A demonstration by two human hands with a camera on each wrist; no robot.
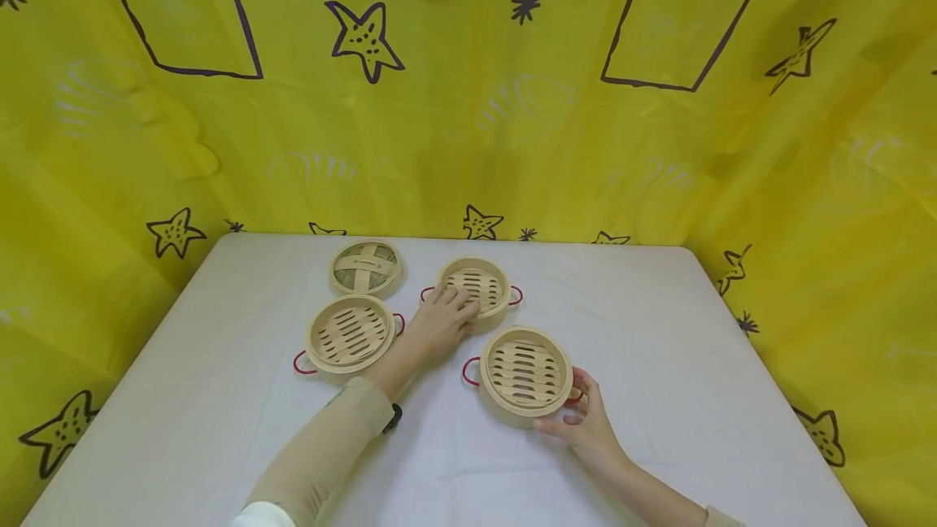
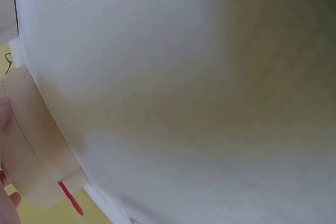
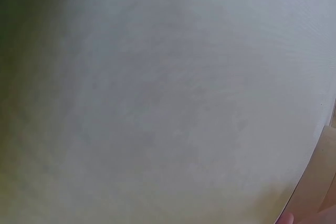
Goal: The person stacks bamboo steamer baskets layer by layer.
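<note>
Near steamer basket (image 1: 525,370) slats run left-right (red handles sideways).

The head view is bright and evenly lit, with soft, faint shadows under the bamboo steamer trays (image 1: 525,370) and a wide-angle bend at the edges that curves the yellow curtain (image 1: 468,120). Both wrist views are close and blurred, mostly out-of-focus white tablecloth (image 2: 199,98) that darkens to murky yellow-green toward one side.
</note>
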